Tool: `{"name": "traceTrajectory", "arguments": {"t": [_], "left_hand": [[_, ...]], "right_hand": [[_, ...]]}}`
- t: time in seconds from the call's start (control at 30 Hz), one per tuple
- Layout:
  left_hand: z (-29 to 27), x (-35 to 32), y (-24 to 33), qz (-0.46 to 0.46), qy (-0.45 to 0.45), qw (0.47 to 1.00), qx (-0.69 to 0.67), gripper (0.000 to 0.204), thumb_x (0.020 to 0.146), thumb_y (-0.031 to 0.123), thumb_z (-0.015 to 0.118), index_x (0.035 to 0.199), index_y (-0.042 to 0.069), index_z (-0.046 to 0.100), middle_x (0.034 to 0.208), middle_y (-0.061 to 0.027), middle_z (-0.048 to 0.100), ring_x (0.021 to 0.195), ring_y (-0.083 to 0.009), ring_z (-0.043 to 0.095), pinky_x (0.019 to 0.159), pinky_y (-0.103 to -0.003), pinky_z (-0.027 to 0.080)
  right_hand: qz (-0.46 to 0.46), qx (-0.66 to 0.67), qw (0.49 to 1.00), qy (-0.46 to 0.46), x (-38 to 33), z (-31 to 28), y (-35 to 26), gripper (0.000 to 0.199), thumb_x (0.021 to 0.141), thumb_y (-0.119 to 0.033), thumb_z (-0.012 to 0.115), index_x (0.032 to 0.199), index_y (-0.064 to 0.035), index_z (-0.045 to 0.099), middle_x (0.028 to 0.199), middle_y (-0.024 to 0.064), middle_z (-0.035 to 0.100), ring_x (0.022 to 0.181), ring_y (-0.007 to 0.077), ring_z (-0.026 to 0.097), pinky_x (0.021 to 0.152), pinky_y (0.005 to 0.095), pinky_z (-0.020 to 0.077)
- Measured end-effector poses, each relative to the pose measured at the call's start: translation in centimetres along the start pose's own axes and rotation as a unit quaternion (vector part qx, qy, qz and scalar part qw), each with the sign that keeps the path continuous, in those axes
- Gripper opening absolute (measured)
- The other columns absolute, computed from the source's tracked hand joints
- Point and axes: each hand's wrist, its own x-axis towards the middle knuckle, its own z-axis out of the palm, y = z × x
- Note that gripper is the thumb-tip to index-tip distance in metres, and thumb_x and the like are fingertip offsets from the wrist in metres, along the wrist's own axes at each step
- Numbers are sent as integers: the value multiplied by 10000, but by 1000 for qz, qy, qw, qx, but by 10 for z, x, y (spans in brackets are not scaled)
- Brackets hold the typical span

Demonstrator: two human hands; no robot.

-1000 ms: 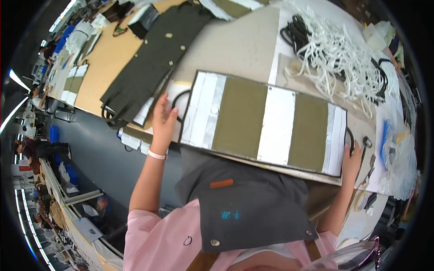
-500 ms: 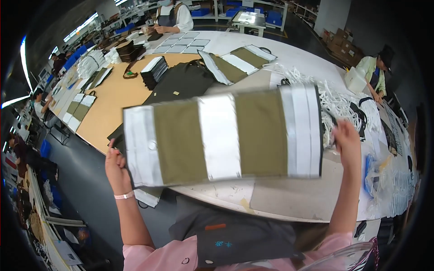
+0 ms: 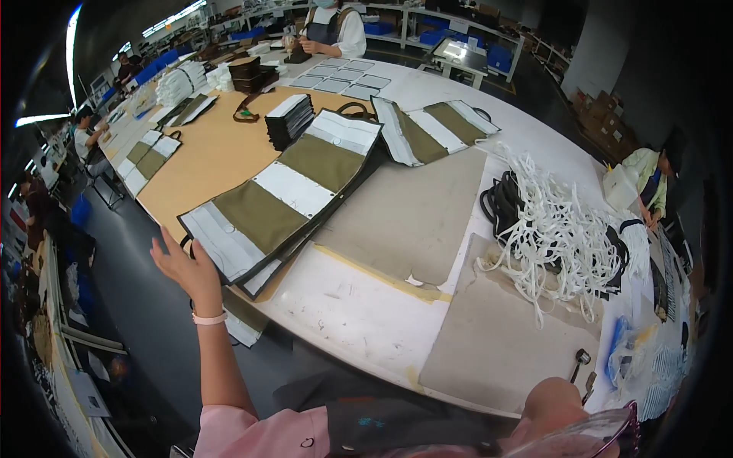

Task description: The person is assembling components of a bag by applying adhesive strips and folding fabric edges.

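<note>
A long fabric panel point(image 3: 263, 210) with olive and white bands and dark edging lies slanted on the left part of the table, on top of a similar piece point(image 3: 263, 276) whose white end sticks out below. My left hand point(image 3: 189, 267) is beside its near left corner, fingers stretched apart and holding nothing. A dark loop shows by that corner, and another dark handle point(image 3: 357, 111) is at the far end. Only part of my bent right arm point(image 3: 553, 401) appears at the lower right; its hand is out of sight.
Another olive-and-white panel point(image 3: 435, 130) lies farther back. White cords point(image 3: 557, 237) are heaped at the right beside black straps point(image 3: 502, 204). A dark stack point(image 3: 289, 122) stands beyond the panel. A small black-headed tool point(image 3: 582, 357) lies near the right edge. Other people work around the table.
The panel, held up between both hands before, now rests on the table at the left. My left hand has let go and opened; my right hand has dropped out of view.
</note>
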Motion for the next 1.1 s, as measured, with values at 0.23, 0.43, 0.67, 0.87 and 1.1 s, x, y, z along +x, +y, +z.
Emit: {"name": "traceTrajectory", "arguments": {"t": [0.23, 0.43, 0.67, 0.87, 1.1], "left_hand": [[135, -47, 221, -140, -542, 611, -560, 433, 933, 160, 660, 1314, -25, 567, 1242, -123, 618, 1086, -171, 598, 918, -299, 496], [280, -74, 332, -331, -579, 560, -492, 496, 928, 303, 673, 1207, -87, 546, 973, -100, 600, 853, -201, 620, 719, -364, 562], [284, 2, 382, -153, -462, 716, -500, 281, 905, 180, 509, 828, -42, 663, 747, -131, 686, 640, -202, 682, 609, -342, 522], [81, 109, 452, 5, -293, 528, -798, 293, 990, 207, 597, 767, 18, 576, 763, 10, 556, 727, -72, 570, 727, -237, 505], [-94, 208, 216, 159, -297, 266, -903, 375, 1012, 198, 475, 1189, -109, 597, 1157, -241, 665, 1096, -354, 622, 1111, -516, 365]], "right_hand": [[251, -526, 801, 138, 6, 41, -70, 595, 876, -132, 702, 1389, 8, 436, 1271, 100, 510, 1197, 253, 481, 914, 285, 451], [295, -502, 812, 40, -1, 21, -108, 723, 811, -228, 755, 1412, -62, 391, 1465, 106, 380, 1340, 276, 373, 994, 403, 424], [453, -397, 797, 54, -12, 24, -127, 389, 773, -119, 701, 1140, -70, 582, 1200, 106, 532, 1188, 284, 492, 930, 420, 456], [734, -212, 645, 17, -48, 57, -124, 241, 844, -151, 649, 1070, -76, 684, 1114, 100, 614, 1192, 275, 510, 950, 419, 441], [664, 458, 94, 584, -123, 130, -135, 579, 1030, -507, 427, 1401, -65, 475, 1396, 201, 521, 1262, 320, 512, 1060, 447, 401]]}}
